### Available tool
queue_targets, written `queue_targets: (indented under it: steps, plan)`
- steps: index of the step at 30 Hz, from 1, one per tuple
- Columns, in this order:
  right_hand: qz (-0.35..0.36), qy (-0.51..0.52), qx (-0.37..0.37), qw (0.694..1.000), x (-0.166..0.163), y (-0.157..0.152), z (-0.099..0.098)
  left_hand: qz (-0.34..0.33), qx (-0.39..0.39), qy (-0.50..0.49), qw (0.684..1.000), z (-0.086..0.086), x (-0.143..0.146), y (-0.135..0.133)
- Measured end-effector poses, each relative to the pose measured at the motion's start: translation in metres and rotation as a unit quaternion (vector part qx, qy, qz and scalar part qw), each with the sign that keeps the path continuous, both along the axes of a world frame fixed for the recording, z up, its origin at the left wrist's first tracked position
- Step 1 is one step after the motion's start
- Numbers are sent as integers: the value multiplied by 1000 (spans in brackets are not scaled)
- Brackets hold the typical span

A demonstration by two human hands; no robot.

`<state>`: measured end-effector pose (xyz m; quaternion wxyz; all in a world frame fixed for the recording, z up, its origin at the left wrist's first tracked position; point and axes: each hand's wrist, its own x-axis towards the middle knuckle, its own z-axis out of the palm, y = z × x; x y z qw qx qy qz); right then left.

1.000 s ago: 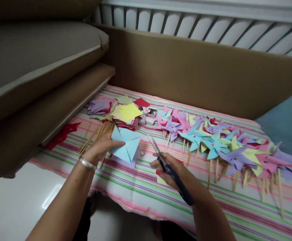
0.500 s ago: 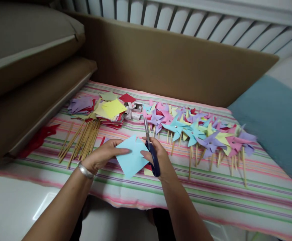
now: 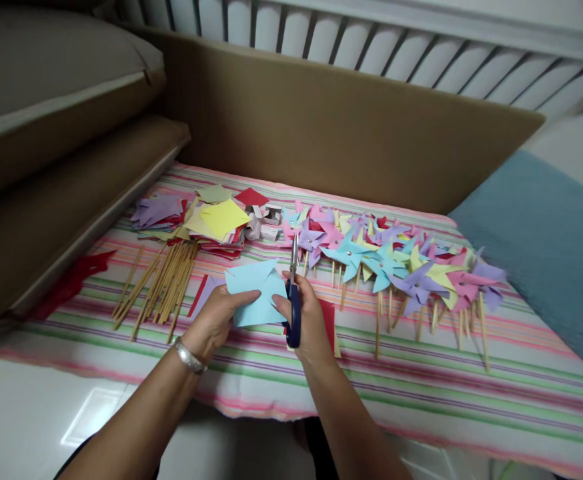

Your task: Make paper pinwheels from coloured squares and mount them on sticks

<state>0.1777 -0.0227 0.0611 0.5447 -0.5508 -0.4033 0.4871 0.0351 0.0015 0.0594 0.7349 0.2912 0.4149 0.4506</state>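
Observation:
Between my hands is a light-blue paper square (image 3: 255,293) with a slit near its upper right corner. My left hand (image 3: 217,313) pinches its left side, thumb on top, a silver bracelet at the wrist. My right hand (image 3: 305,310) has the scissors (image 3: 295,310), blades pointing away from me and dark-blue handles against the palm; its thumb also touches the paper's right edge. Under and beside the hands lie a purple paper piece (image 3: 205,297) and a red paper piece (image 3: 328,321).
Paper stacks, a yellow square (image 3: 224,218) on top, lie behind my left hand. Bamboo sticks (image 3: 164,283) are nearer, to the left. Finished pinwheels (image 3: 386,263) spread to the right. Small white boxes (image 3: 270,217) sit between. A brown board (image 3: 321,127) stands behind the striped cloth (image 3: 421,393).
The blue paper has turned, from corner-down to nearly edge-down. The scissors now point more straight away from me. More of the red piece beside my right hand shows.

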Motion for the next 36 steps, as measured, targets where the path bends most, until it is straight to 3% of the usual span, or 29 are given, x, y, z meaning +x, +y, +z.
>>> queue_targets:
  steps: [4,6,10,13,22,36]
  plan:
    - [50,-9,7,999,6,0,6,43,38,71,996,2,-19,10]
    - [113,-24,1,993,10,-3,12,57,56,111,991,5,-31,15]
    - [282,-34,-64,957,12,-12,23,48,71,146,986,13,-55,21]
    - [340,-39,-123,932,8,-19,25,46,70,156,984,17,-68,22]
    - [388,-65,-196,898,9,-23,19,10,84,135,987,21,-76,22]
    - [384,-72,-210,896,9,-22,13,25,57,147,987,26,-75,22]
